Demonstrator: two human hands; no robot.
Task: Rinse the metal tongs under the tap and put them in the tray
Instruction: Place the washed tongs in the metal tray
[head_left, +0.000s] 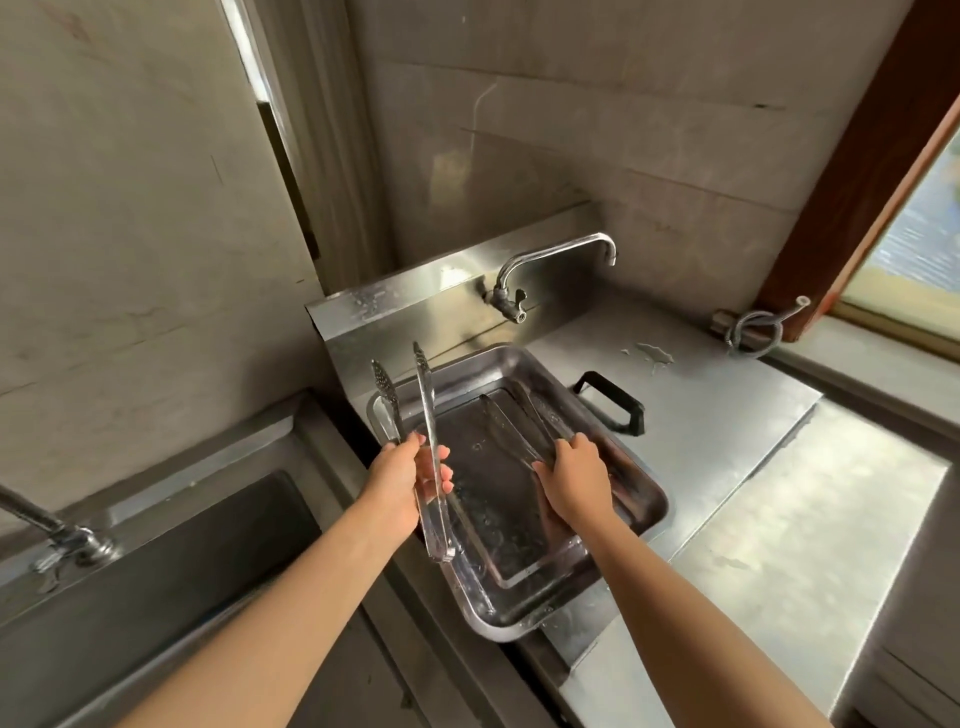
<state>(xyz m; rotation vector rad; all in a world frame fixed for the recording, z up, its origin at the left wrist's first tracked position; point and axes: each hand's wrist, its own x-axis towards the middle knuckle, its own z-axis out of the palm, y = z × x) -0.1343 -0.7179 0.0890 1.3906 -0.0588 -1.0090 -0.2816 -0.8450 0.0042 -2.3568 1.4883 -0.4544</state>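
Observation:
My left hand (408, 480) grips a pair of metal tongs (427, 415) around the middle, tips pointing up and spread apart, held over the left edge of the steel tray (644, 499). A second pair of tongs (514, 421) lies inside the wet tray, and my right hand (574, 480) is closed around its near end. The tray sits on the steel counter. A curved tap (550, 260) is mounted on the backsplash behind the tray, with no water running from it.
A deep sink (171, 561) with its own tap (57, 530) lies to the left. A black handle (618, 400) pokes out behind the tray. The steel counter (727, 415) has a small puddle (652, 356). A coiled hose (753, 327) rests by the window frame.

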